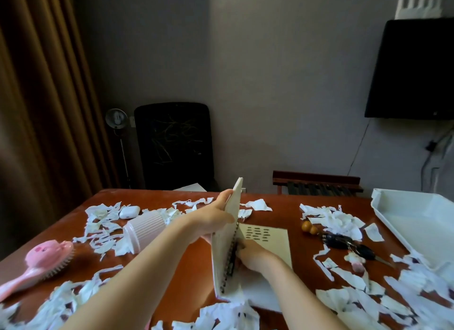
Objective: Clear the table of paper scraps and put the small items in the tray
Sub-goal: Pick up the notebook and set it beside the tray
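2 hands are on 1 spiral notebook [224, 261] at table [290, 216] centre: the left hand [211, 221] pinches the raised cover, and the right hand [253, 256] lies at the binding, where I cannot tell its grip. I fear a dropped cover would blow paper scraps [336, 219], too many to count, onto the floor. I count 1 tray [383, 206] at 3 o'clock, 1 key bunch [344, 241] at 2, and 1 cup [145, 230], 1 earbud case [129, 211] and 1 hairbrush [46, 256] around 9.

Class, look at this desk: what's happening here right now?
A person's left hand grips the raised half of a spiral notebook, while the right hand sits at its binding, fingers hidden. Paper scraps litter the table. The hairbrush, cup, earbud case and keys lie outside the white tray.
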Demonstrator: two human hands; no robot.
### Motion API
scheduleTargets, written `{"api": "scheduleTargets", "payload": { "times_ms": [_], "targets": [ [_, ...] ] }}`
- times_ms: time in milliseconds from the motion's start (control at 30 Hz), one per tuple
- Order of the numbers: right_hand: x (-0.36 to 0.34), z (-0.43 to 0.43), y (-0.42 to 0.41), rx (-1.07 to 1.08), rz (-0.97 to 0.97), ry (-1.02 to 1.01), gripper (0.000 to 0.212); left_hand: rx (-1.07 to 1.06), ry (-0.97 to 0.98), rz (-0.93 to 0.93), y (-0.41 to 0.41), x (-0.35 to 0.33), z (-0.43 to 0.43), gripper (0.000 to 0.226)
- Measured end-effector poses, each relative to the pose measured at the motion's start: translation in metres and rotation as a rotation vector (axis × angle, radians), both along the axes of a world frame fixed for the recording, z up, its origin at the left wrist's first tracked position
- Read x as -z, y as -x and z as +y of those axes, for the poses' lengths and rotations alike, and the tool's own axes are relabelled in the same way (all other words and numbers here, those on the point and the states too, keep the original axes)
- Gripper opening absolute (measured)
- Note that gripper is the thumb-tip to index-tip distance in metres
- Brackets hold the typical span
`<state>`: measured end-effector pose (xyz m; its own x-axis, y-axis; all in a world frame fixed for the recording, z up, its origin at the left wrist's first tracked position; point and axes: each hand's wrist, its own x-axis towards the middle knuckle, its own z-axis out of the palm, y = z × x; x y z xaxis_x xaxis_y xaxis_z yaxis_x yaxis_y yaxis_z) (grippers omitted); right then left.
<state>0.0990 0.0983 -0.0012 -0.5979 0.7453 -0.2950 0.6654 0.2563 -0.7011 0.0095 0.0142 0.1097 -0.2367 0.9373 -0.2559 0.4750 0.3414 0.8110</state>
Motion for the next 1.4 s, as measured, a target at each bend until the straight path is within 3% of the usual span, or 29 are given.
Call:
{"api": "scheduleTargets", "payload": {
  "times_ms": [133, 300, 467, 600, 733, 833, 1000, 1167, 1333, 1400],
  "targets": [
    [-0.009, 0.000, -0.004, 0.197, 0.262, 0.367, 0.031, 0.024, 0.035, 0.110, -0.003, -0.002, 0.007, 0.059],
    [-0.008, 0.016, -0.013, 0.225, 0.393, 0.647, 0.080, 0.195, -0.045, 0.199, -0.051, -0.036, -0.012, 0.050],
    [-0.012, 0.011, -0.024, 0.292, 0.579, 0.721, 0.059, 0.212, 0.170, 0.302, -0.030, 0.008, 0.034, 0.056],
    [-0.006, 0.015, -0.039, 0.397, 0.713, 0.883, 0.052, 0.210, 0.183, 0.266, -0.042, 0.020, 0.043, 0.065],
    [0.003, 0.017, -0.061, 0.482, 0.946, 1.030, 0.055, 0.315, 0.160, 0.479, -0.049, 0.035, 0.045, 0.047],
    [0.006, 0.020, -0.072, 0.538, 0.989, 1.019, 0.054, 0.370, 0.083, 0.625, -0.055, 0.045, 0.044, 0.045],
    [0.008, 0.018, -0.084, 0.748, 0.961, 0.869, 0.071, 0.390, 0.064, 0.711, -0.054, 0.056, 0.045, 0.049],
    [0.014, 0.013, -0.088, 0.790, 0.967, 0.812, 0.074, 0.411, 0.008, 0.825, -0.047, 0.070, 0.044, 0.057],
    [0.019, 0.013, -0.084, 0.817, 1.012, 0.836, 0.064, 0.413, -0.038, 0.858, -0.035, 0.077, 0.040, 0.054],
    [0.018, 0.011, -0.079, 0.799, 1.000, 0.830, 0.047, 0.432, -0.039, 0.865, -0.033, 0.081, 0.038, 0.056]
  ]
}}
